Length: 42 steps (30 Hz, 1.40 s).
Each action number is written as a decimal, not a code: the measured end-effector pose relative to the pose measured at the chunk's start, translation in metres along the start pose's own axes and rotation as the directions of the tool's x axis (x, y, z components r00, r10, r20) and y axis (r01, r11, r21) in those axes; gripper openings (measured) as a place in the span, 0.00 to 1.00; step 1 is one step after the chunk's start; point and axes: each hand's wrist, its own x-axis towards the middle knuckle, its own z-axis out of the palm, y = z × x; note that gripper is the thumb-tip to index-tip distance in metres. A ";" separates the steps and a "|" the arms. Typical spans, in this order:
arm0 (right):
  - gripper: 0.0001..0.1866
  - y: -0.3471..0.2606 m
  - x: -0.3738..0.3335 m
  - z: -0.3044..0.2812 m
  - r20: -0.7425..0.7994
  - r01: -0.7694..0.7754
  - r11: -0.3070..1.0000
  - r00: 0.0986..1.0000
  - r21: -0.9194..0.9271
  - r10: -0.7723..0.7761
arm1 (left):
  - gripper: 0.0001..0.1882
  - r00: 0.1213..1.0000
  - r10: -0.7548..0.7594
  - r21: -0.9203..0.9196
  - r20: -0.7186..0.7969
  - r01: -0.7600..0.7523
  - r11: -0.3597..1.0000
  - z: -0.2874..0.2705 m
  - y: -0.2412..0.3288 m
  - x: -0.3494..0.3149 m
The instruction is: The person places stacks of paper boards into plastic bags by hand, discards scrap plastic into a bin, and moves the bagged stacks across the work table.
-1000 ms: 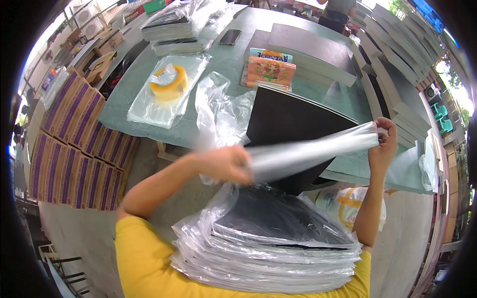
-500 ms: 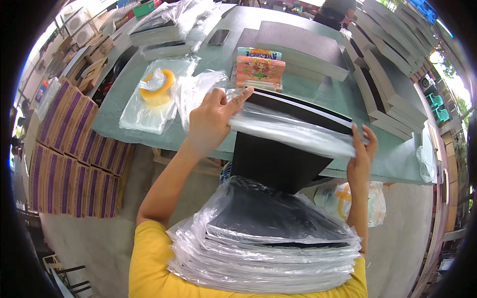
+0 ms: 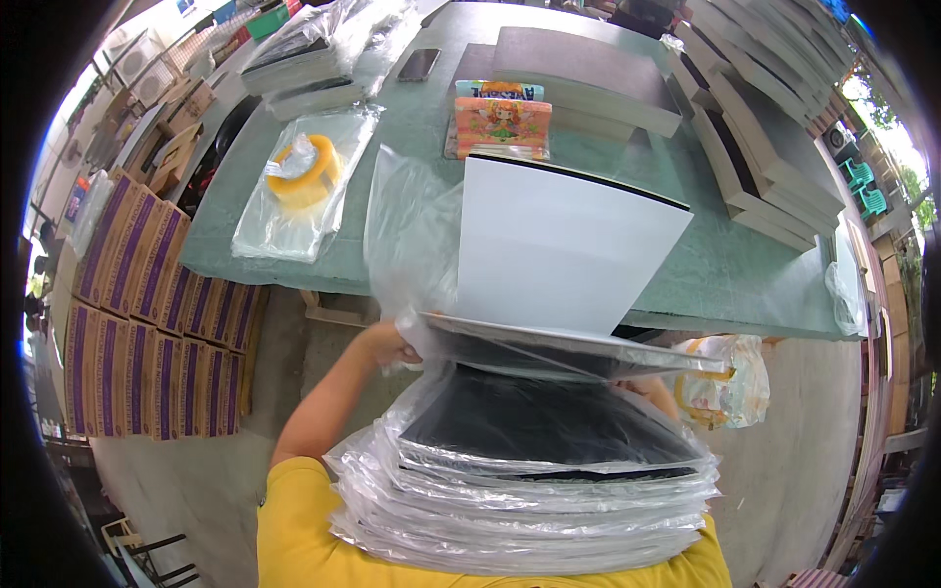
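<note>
Close to my chest lies a stack of black sheets in clear plastic sleeves (image 3: 549, 426). Just above its far edge, a black pack in a clear plastic sleeve (image 3: 549, 348) is held tilted, seen nearly edge-on. My left hand (image 3: 390, 343) is closed on this pack's left end, where loose plastic sticks up. My right hand (image 3: 647, 392) is under the pack's right part; its fingers are hidden. Behind the pack, a white sheet with a black top edge (image 3: 569, 245) stands upright against the table side. A loose clear plastic sleeve (image 3: 412, 225) rises to its left.
The green table (image 3: 314, 274) holds a yellow tape roll (image 3: 304, 171) on flat plastic sleeves, colourful booklets (image 3: 503, 127), a phone (image 3: 420, 65) and grey-topped stacks (image 3: 588, 78). More stacks (image 3: 765, 176) line the right side. Brown cartons (image 3: 147, 333) are piled left; a plastic bag (image 3: 730, 382) sits right.
Both hands have come down toward my chest from the table edge, bringing the sleeved pack low over the stack. The upright white sheet behind is now uncovered.
</note>
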 end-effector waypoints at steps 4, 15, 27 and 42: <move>0.18 0.051 0.062 -0.011 -0.365 -0.072 0.697 0.888 -0.713 -0.281 | 0.14 0.966 0.111 0.432 -0.235 0.002 0.902 -0.028 -0.063 0.046; 0.30 -0.114 -0.120 0.182 0.937 0.775 0.533 0.228 -0.339 0.265 | 0.14 0.895 -0.004 0.736 0.446 -0.364 0.571 0.144 0.056 -0.021; 0.32 -0.080 -0.036 0.226 0.443 0.434 0.281 0.896 -0.856 -0.034 | 0.13 0.866 0.439 0.684 0.238 -0.471 0.557 0.185 0.065 0.055; 0.16 -0.124 -0.061 0.194 0.518 0.572 0.576 0.809 -0.584 -0.278 | 0.11 0.660 0.739 0.593 -0.134 -0.544 0.594 0.159 0.121 0.011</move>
